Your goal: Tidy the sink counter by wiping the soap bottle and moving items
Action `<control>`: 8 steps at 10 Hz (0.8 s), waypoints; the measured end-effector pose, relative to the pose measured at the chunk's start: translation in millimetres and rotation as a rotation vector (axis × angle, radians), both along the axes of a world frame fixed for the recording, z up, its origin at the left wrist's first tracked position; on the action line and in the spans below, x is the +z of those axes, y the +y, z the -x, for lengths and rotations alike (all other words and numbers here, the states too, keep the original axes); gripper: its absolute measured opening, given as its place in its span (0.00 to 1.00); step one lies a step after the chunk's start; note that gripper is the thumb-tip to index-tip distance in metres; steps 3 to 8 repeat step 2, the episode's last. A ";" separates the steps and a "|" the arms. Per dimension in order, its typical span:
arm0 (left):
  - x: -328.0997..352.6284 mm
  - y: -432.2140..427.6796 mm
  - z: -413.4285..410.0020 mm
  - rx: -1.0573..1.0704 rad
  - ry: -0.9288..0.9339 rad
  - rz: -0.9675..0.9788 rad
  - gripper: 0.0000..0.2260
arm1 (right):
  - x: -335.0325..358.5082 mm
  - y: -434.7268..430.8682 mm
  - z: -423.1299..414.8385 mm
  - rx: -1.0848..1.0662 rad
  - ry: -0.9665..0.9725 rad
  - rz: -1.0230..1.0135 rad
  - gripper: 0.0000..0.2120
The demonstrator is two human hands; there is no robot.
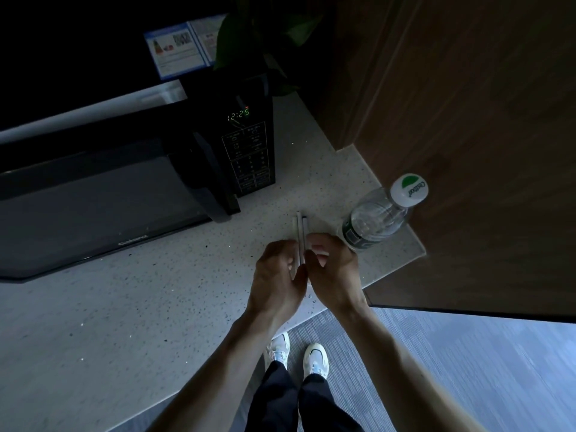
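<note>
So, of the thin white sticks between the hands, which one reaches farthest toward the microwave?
The middle stick: its tip lies beyond those of the stick to its left and the dark-tipped one to its right.

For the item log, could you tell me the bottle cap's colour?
White with a green patch, on the bottle cap; head view.

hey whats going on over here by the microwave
A person stands at a speckled counter with both hands together over a few thin white sticks. The left hand and right hand close in on the sticks from either side, with the far ends lying on the counter. The light is too dim to tell how firm either grip is. A capped water bottle stands just right of the hands, and a black microwave sits behind to the left.
</note>
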State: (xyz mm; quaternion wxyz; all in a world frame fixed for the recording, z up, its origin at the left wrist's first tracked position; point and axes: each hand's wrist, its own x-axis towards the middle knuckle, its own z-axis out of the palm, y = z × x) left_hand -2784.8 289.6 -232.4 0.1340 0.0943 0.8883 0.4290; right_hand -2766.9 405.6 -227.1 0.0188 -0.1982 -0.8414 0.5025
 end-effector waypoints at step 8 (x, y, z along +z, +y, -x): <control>24.1 -7.8 -0.2 0.106 -0.032 -0.104 0.13 | 43.8 -1.7 -4.7 0.023 0.068 0.116 0.11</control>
